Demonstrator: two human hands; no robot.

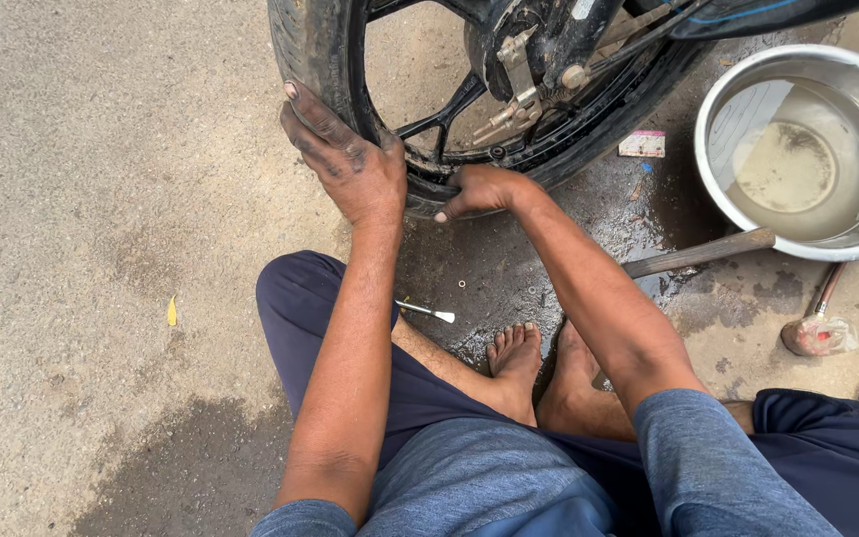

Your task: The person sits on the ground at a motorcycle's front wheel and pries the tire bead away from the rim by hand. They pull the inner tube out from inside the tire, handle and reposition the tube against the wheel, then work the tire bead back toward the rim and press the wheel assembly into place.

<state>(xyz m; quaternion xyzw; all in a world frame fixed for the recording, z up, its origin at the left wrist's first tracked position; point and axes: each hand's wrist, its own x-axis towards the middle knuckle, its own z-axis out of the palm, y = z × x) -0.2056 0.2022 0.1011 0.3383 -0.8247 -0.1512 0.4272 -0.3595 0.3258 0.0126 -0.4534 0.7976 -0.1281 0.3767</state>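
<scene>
Motorcycle wheel (469, 109) standing upright on the concrete ground (101, 199), at the top middle of the view, black tyre (315, 50) wrapped round a dark spoked rim. Left hand (345, 159), smeared with grime, laid flat and spread against the tyre's lower left sidewall, fingers pointing up along the rubber. Right hand (479, 189) curled at the bottom of the tyre, fingers tucked in at the tyre's edge, thumb sticking out below; whether pinching anything, cannot tell. Both hands close together, not touching each other. Bare feet (544, 363) planted on a wet patch just below the wheel. Small metal tool (428, 312) with a white tip lying on the ground beside the left knee. Steel basin (807, 149) of murky water at the upper right, long wooden handle (698, 254) lying just below its rim, hammer (819, 323) lying near the right edge. Yellow leaf (172, 312) far left, well apart.
</scene>
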